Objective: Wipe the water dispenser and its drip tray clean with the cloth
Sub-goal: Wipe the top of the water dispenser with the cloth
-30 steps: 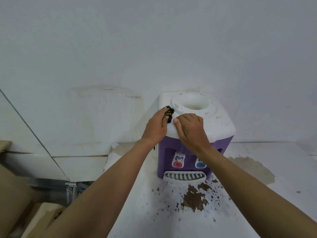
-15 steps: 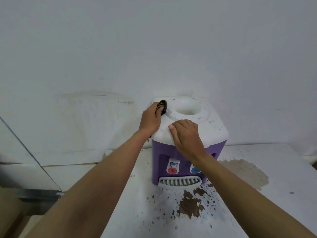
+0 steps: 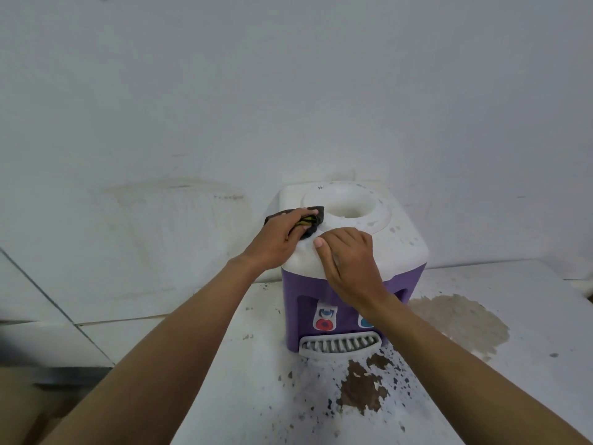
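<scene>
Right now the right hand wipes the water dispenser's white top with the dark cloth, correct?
No: in the head view the left hand grips the dark yellow-striped cloth on the white top of the purple water dispenser; the right hand rests bare there.

left hand [image 3: 276, 242] is pulling the cloth [image 3: 309, 221] nearer along the water dispenser [image 3: 401, 242] top, away from the well rim; cloth is showing wider, flatter.

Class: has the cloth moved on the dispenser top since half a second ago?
Yes. Judged against the round bottle well, the cloth in the left hand has slid from the well's far-left rim toward the front of the water dispenser.
</scene>
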